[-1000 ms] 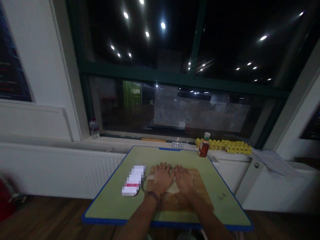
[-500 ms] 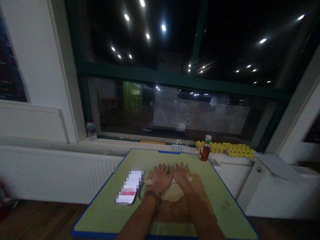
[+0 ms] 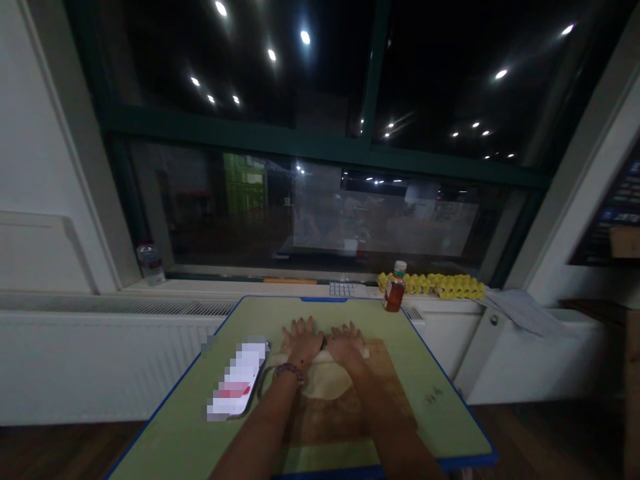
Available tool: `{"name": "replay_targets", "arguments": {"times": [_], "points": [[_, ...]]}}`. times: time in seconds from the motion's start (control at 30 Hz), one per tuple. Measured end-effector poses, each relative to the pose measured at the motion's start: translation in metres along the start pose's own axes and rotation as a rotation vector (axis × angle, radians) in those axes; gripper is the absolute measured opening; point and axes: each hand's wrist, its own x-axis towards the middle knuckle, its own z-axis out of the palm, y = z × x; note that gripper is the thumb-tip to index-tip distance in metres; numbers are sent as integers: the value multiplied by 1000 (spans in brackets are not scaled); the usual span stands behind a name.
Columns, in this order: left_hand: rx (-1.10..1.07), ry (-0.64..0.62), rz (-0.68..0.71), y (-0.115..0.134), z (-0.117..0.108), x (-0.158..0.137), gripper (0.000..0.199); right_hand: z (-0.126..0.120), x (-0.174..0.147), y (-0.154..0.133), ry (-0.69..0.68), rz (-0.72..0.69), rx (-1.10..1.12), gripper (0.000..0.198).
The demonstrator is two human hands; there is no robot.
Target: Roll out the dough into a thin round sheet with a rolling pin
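Both palms press down on a pale rolling pin point(image 3: 367, 353) that lies crosswise near the far side of a wooden board point(image 3: 345, 423). My left hand point(image 3: 303, 343), with a beaded bracelet at the wrist, lies flat with its fingers spread forward. Beside it, my right hand point(image 3: 345, 343) also rests with fingers stretched out, not wrapped round the pin. Most of the pin is hidden under the hands; its right end shows. A flat, rounded sheet of pale dough point(image 3: 327, 381) lies on the board just in front of the pin, between my forearms.
A phone point(image 3: 240, 380) with a lit, blurred screen lies left of the board on the green table point(image 3: 430, 427). At the back right corner stands a bottle of reddish liquid point(image 3: 395, 290). The sill holds yellow egg cartons point(image 3: 445, 286) and a clear bottle point(image 3: 151, 263).
The view has turned a little to the right, so the scene sits further left. Both hands stay on the rolling pin, and the left fingers look more spread.
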Motion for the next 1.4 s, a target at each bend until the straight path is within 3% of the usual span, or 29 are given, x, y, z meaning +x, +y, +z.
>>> {"name": "replay_targets", "arguments": {"times": [0.13, 0.23, 0.4, 0.7, 0.8, 1.0, 1.2, 1.4], "points": [[105, 146, 178, -4, 12, -2, 59, 2, -4, 0, 38, 0, 15, 47], [147, 179, 287, -6, 16, -7, 56, 3, -7, 2, 56, -17, 24, 44], [157, 89, 295, -6, 10, -19, 55, 7, -15, 5, 86, -58, 36, 42], [99, 68, 400, -5, -3, -54, 50, 5, -51, 4, 199, -158, 54, 46], [76, 79, 402, -7, -4, -66, 50, 6, -65, 5, 215, -189, 57, 47], [72, 99, 556, -13, 1, -83, 49, 17, -86, 10, 308, -206, 95, 48], [69, 166, 596, -16, 9, -98, 47, 22, -98, 12, 327, -261, 115, 48], [80, 218, 580, -16, 13, -114, 48, 48, -107, 19, 486, -311, 133, 50]]}}
